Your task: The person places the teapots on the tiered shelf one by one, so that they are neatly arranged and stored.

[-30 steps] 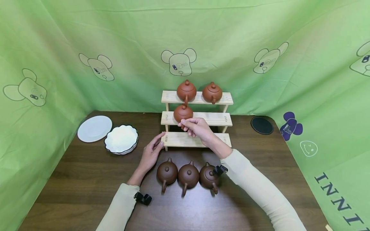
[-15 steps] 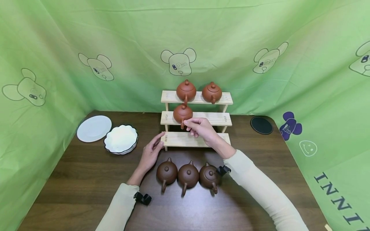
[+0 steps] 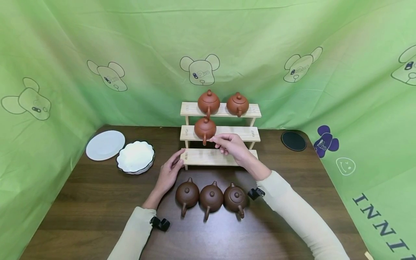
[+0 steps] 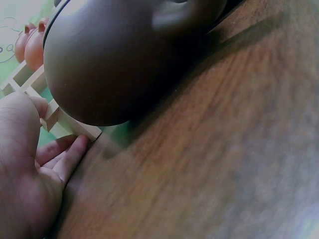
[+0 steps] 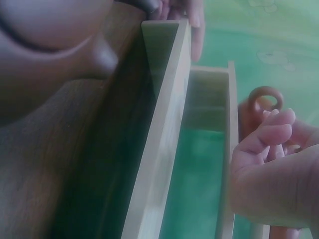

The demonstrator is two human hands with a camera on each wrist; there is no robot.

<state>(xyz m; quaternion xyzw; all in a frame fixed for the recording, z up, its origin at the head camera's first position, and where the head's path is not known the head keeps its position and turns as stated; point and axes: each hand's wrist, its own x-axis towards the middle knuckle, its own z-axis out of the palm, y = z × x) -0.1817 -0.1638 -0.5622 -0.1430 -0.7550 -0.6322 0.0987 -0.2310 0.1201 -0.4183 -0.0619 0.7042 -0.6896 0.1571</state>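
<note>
My left hand (image 3: 170,171) grips the left end of the lowest board of a three-tier wooden stand (image 3: 208,157), thumb and fingers at its corner. My right hand (image 3: 232,147) is just right of a reddish clay teapot (image 3: 205,127) on the middle board, fingers loosely curled, holding nothing. Its fingertips are close to the teapot's handle (image 5: 265,93), whose loop shows free. Two more reddish teapots, one left (image 3: 208,102) and one right (image 3: 238,104), stand on the top board. Before the stand, dark brown teapots stand in a row: left (image 3: 187,195), middle (image 3: 211,198) and right (image 3: 235,198).
A white oval plate (image 3: 105,145) and a white scalloped bowl (image 3: 135,157) lie on the wooden table (image 3: 81,213) at the left. A black round mat (image 3: 294,141) is at the far right. Green printed cloth (image 3: 146,47) surrounds the table.
My right hand has let go of the handle of the teapot on the middle board and moved to the right. The teapot stays in place, and my left hand has not moved.
</note>
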